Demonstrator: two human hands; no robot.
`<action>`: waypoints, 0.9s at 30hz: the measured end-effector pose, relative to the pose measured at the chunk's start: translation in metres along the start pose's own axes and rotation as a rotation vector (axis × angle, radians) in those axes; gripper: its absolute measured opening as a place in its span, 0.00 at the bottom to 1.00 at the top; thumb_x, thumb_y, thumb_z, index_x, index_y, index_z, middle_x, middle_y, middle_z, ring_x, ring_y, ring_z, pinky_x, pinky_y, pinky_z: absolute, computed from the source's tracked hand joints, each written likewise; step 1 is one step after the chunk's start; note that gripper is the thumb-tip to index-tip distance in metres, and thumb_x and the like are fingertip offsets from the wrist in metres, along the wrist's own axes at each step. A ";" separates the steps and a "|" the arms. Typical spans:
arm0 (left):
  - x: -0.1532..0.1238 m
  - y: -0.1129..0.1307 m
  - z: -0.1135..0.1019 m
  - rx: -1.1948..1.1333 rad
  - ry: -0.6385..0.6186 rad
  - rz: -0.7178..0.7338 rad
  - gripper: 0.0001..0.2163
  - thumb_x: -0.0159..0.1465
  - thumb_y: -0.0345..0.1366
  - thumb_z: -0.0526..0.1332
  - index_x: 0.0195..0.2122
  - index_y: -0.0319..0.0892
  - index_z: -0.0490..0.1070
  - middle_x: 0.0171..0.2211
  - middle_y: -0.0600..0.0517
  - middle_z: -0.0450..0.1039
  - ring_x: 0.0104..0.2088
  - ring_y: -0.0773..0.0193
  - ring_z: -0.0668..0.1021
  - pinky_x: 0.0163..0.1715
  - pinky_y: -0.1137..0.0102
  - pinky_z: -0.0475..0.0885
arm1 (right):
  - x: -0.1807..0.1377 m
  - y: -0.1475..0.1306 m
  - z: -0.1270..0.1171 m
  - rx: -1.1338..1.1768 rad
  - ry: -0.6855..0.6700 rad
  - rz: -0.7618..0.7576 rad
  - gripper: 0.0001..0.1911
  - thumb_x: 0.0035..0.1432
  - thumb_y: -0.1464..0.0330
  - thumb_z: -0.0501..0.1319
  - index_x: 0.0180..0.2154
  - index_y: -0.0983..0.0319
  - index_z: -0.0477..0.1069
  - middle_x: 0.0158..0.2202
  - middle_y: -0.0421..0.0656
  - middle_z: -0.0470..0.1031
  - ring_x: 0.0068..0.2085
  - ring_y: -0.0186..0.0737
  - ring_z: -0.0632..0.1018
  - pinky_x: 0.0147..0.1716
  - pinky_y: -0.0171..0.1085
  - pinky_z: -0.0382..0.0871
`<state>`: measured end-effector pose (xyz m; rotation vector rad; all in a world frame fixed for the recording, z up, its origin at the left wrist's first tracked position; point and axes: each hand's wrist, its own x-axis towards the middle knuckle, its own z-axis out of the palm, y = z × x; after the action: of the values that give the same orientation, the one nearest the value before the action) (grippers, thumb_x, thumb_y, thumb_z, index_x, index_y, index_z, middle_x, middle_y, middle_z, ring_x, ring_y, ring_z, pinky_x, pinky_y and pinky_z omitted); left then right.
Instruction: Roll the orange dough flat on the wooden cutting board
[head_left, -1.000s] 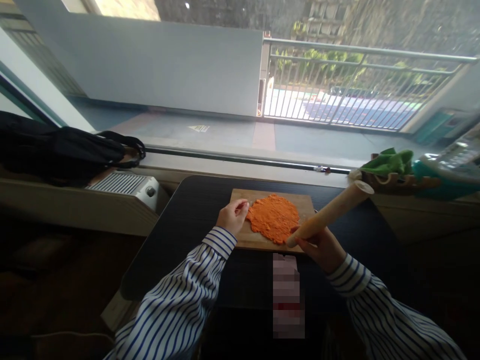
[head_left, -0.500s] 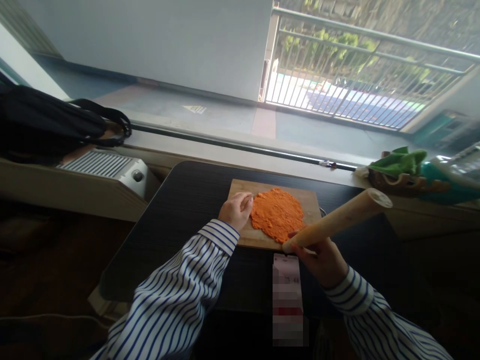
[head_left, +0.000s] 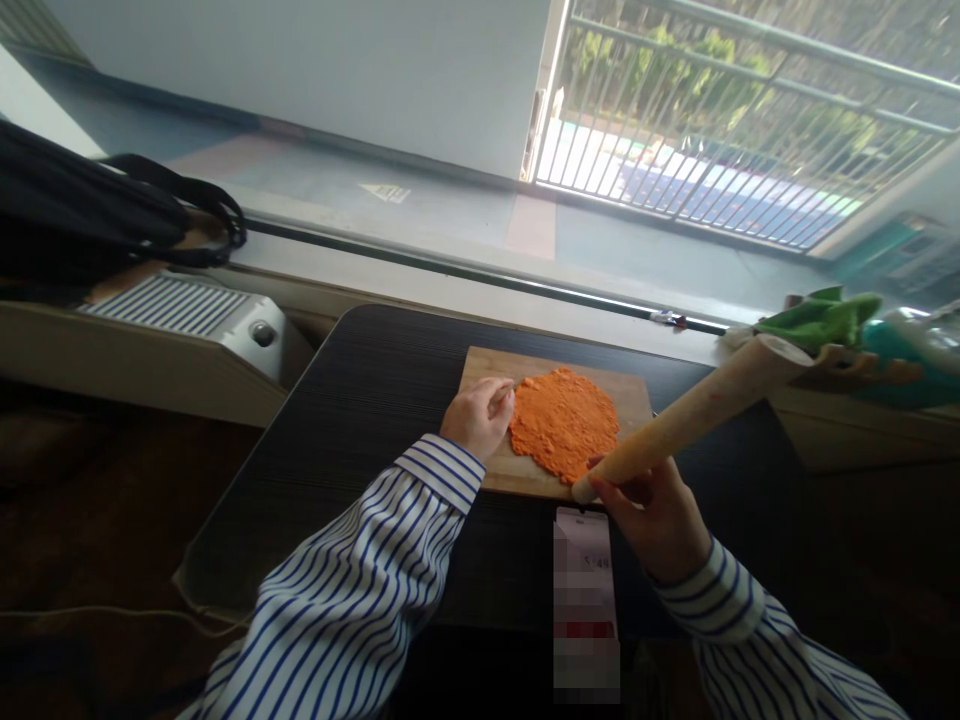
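Note:
A flattened sheet of orange dough (head_left: 564, 425), rough at its edges, lies on a wooden cutting board (head_left: 480, 365). At its left edge rests my left hand (head_left: 478, 415), fingers curled in and thumb against them; whether a bit of dough is between them is hidden. My right hand (head_left: 664, 520) grips a pale wooden rolling pin (head_left: 701, 415) near its lower end. The pin slants up to the right, its far end raised and its near end by the board's front right edge, close to the dough.
A phone (head_left: 585, 560) with a partly blurred screen lies in front of the board on the dark table (head_left: 360, 400). A black bag (head_left: 82, 215) and a white radiator (head_left: 180, 305) are at left. A green cloth (head_left: 821, 318) is on the sill at right, beneath the window.
The view has shifted slightly. The rolling pin's raised end has swung up and to the right with my right hand. My left hand stays at the dough's left edge.

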<state>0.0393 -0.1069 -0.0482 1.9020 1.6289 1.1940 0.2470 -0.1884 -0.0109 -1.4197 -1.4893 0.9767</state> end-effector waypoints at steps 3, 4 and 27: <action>0.000 0.000 0.001 -0.005 0.002 -0.007 0.09 0.60 0.35 0.54 0.39 0.41 0.71 0.40 0.50 0.75 0.41 0.63 0.76 0.45 0.69 0.71 | 0.000 -0.004 0.003 -0.055 0.043 0.015 0.20 0.47 0.61 0.64 0.40 0.59 0.61 0.35 0.45 0.76 0.34 0.45 0.79 0.31 0.39 0.77; 0.000 0.000 0.001 -0.009 0.003 -0.009 0.09 0.60 0.35 0.54 0.38 0.41 0.71 0.40 0.49 0.75 0.41 0.63 0.76 0.45 0.69 0.71 | 0.000 -0.005 0.005 -0.068 0.058 0.016 0.19 0.47 0.61 0.64 0.40 0.59 0.61 0.35 0.45 0.77 0.33 0.45 0.79 0.31 0.39 0.77; 0.001 -0.004 0.002 -0.035 0.007 -0.023 0.09 0.59 0.35 0.54 0.38 0.42 0.71 0.38 0.50 0.76 0.38 0.63 0.77 0.42 0.69 0.72 | -0.012 0.003 0.013 -0.116 0.148 -0.038 0.19 0.45 0.61 0.66 0.40 0.62 0.68 0.35 0.48 0.77 0.32 0.47 0.79 0.35 0.46 0.77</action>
<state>0.0381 -0.1042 -0.0520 1.8550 1.6182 1.2129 0.2357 -0.2002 -0.0188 -1.5059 -1.4770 0.7552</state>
